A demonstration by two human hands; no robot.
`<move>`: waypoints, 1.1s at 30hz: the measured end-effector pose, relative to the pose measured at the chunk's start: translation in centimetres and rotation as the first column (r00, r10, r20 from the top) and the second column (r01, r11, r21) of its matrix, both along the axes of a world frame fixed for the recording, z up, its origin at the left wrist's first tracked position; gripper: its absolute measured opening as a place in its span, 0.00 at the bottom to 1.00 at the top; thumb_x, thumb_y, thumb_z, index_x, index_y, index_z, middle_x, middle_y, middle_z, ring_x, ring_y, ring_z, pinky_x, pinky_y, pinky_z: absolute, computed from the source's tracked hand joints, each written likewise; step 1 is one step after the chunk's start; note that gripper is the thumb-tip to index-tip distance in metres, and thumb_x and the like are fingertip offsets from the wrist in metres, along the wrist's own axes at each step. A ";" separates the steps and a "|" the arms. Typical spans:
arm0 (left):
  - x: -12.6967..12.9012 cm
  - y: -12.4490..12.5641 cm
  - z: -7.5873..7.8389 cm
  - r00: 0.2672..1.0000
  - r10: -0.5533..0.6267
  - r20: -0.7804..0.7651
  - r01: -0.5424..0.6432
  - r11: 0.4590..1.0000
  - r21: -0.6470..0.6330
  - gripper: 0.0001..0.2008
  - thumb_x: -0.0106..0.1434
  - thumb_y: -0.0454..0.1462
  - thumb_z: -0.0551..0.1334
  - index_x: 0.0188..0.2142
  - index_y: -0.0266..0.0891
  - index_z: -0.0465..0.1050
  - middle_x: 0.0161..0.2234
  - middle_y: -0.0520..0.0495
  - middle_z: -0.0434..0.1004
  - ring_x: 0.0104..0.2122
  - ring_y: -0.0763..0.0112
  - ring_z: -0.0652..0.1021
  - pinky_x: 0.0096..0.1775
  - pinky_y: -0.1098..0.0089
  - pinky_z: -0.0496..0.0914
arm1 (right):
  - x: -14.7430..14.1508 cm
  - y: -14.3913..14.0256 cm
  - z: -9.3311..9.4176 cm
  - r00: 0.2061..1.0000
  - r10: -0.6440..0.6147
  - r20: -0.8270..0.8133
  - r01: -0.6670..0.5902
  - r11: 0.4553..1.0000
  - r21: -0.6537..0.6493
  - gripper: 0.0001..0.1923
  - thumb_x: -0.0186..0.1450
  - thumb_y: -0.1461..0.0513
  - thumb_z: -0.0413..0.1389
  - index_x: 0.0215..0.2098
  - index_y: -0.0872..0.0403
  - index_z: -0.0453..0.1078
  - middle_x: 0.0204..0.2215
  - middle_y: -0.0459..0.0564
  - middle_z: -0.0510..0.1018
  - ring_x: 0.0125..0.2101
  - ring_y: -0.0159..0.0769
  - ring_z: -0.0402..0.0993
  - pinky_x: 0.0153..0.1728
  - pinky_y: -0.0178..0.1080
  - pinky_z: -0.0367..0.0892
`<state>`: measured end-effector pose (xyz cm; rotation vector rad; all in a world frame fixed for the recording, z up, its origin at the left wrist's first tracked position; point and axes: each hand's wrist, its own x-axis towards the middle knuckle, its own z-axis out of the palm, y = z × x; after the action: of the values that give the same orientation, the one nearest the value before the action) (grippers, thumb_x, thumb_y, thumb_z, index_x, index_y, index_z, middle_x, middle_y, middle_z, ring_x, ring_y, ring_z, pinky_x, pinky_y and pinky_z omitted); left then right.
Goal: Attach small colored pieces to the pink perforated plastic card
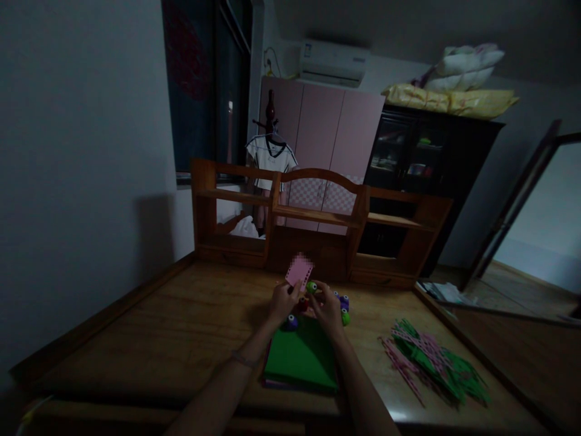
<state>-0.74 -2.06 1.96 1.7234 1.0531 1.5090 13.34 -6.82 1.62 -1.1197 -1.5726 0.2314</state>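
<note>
Risk: my left hand (pixel 282 301) pinches the pink paper piece (pixel 299 272) by its near edge only. It stands up and tilted, so I judge it could bend, slip or tear if my right hand (pixel 325 307) presses the green punch (pixel 311 287) askew.

Risk: dim light. Aligning paper and punch is hard to check, so a misplaced cut seems possible.

Item 1, left hand: fingers together, clamped on the paper's lower edge, above the far end of the green sheet stack (pixel 301 360).

Item 2, right hand: curled around the green punch, touching it just right of the paper. I cannot tell how tightly.

Item 3: more small punches (pixel 344 308), purple and green, clustered just beside my hands.

Item 4: cut strips (pixel 431 360), pink and green, heaped well apart at right on the wooden table (pixel 158 339).
</note>
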 end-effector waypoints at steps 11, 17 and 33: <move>0.0 -0.2 0.3 0.999 0.000 0.039 0.001 1.000 -0.013 0.18 0.57 0.48 0.58 0.25 0.35 0.75 0.22 0.41 0.74 0.24 0.68 0.73 0.26 0.73 0.58 | 0.0 0.3 -0.3 0.999 0.015 -0.028 -0.016 1.000 -0.023 0.15 0.63 0.57 0.53 0.48 0.51 0.64 0.38 0.51 0.75 0.35 0.39 0.75 0.33 0.38 0.71; 0.0 0.1 0.1 0.999 0.000 0.035 -0.001 0.999 0.035 0.17 0.56 0.47 0.59 0.25 0.36 0.76 0.25 0.41 0.75 0.25 0.68 0.73 0.28 0.73 0.59 | 0.0 0.5 -0.6 0.999 0.023 -0.045 -0.024 1.000 -0.019 0.15 0.62 0.58 0.53 0.48 0.51 0.64 0.40 0.51 0.75 0.35 0.38 0.75 0.34 0.38 0.71; 0.3 1.5 -1.2 0.994 -0.102 -0.034 0.104 0.993 0.052 0.23 0.58 0.51 0.56 0.18 0.35 0.69 0.18 0.48 0.69 0.21 0.74 0.68 0.26 0.74 0.59 | 0.0 1.0 -0.2 0.922 0.160 -0.354 -0.225 0.963 -0.150 0.28 0.52 0.58 0.61 0.50 0.53 0.63 0.36 0.51 0.75 0.28 0.35 0.74 0.26 0.35 0.70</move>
<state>-0.49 -0.60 0.77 1.8156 0.9320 1.4615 13.36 -5.83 1.37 -1.0029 -1.3689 0.6840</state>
